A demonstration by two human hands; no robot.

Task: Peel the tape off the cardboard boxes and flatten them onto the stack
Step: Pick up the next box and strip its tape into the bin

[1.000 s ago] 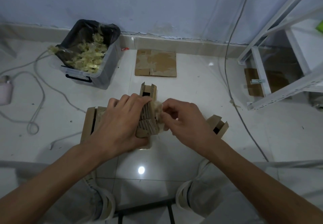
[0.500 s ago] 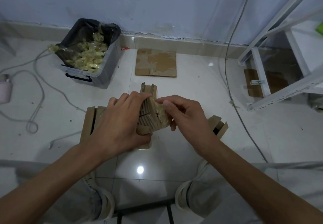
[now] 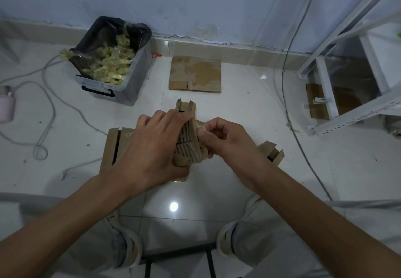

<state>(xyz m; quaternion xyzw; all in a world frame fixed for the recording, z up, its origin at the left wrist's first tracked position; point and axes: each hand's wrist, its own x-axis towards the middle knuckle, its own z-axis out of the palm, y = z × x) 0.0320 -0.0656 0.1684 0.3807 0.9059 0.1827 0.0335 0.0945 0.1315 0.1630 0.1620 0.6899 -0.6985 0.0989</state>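
Cardboard box sits above the floor, clasped by the left hand; the right hand pinches crumpled tape at its side. Flattened cardboard lies near the wall, beside the bin.

The room was dim and bluish. An overhead lamp glared as a white spot on the glossy floor tiles. Wide-angle distortion bent the edges.

A bin sits left of the flat cardboard by the wall, shelving far right.
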